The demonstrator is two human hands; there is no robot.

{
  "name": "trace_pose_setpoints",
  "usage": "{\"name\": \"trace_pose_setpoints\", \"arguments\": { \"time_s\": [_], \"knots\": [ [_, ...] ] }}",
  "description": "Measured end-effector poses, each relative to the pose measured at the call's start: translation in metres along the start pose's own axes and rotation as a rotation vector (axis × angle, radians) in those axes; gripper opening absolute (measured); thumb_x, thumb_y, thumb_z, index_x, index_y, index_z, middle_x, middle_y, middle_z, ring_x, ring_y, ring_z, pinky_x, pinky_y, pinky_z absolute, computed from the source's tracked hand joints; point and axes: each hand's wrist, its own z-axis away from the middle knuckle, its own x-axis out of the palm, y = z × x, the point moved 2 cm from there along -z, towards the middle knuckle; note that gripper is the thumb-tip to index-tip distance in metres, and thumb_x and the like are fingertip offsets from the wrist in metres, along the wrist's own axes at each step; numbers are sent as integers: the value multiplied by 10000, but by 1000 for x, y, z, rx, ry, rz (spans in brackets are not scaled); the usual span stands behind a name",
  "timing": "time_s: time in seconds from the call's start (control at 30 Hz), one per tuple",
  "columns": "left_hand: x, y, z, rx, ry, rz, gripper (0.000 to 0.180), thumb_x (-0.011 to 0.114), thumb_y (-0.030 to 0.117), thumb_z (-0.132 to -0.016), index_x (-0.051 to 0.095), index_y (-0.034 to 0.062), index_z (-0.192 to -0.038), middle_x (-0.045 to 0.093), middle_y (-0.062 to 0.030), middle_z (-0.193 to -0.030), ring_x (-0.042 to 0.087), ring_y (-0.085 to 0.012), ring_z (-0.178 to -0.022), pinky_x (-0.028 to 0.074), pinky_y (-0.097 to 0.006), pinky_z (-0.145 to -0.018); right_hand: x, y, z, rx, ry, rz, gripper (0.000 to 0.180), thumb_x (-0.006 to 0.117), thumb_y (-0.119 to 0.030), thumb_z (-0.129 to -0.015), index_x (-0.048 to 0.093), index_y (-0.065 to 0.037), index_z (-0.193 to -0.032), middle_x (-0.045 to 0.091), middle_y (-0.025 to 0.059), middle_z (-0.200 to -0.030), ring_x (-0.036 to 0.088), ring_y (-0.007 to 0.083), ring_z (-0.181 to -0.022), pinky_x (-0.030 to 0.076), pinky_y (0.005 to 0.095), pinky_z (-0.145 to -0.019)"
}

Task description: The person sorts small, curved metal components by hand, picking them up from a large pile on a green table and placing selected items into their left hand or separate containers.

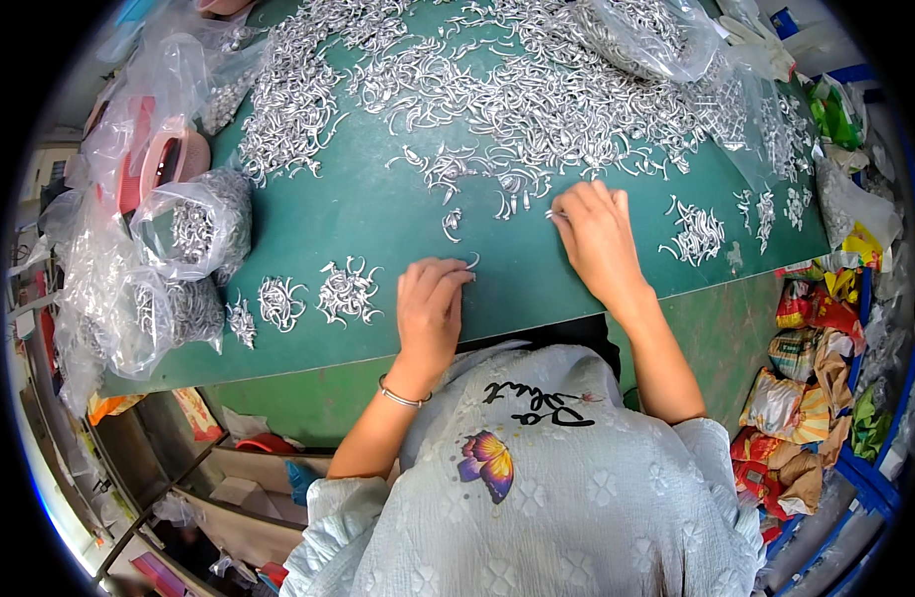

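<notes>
My left hand (pixel 431 298), with a bracelet at the wrist, is closed near the table's front edge. A small curved silver metal piece (pixel 473 261) sticks out from its fingertips. My right hand (pixel 595 234) pinches a similar small silver piece (pixel 550 214) at the near border of the big heap. That heap of curved silver metal pieces (pixel 537 95) spreads over the far part of the green table (pixel 323 219). A few loose pieces (pixel 452 223) lie between my hands. To the left of my left hand is a small pile (pixel 348 291); another pile (pixel 696 234) lies right of my right hand.
Clear plastic bags filled with silver pieces (pixel 184 308) stand along the left edge, beside a pink basket (pixel 174 154). A transparent bag (pixel 666 40) lies over the heap at the far right. Colourful packages (pixel 786 398) fill a blue shelf at the right.
</notes>
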Motion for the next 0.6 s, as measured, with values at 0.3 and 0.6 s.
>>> {"name": "trace_pose_setpoints", "arguments": {
  "time_s": [0.3, 0.6],
  "knots": [
    [14, 35, -9, 56, -111, 48, 306, 645, -45, -781, 631, 22, -1079, 595, -109, -1135, 558, -311, -1040, 426, -412, -850, -18, 4, 10, -22, -28, -250, 183, 699, -73, -792, 643, -61, -965, 590, 68, -969, 534, 272, -933, 392, 382, -795],
    [49, 39, -20, 85, -203, 107, 297, 608, -52, -776, 628, 1, -1068, 568, -114, -1026, 546, -300, -916, 450, -390, -791, -24, 24, 12, 56, 106, -112, 176, 687, -24, -765, 626, -41, -929, 589, 92, -965, 543, 307, -929, 425, 394, -811]
  ]
}}
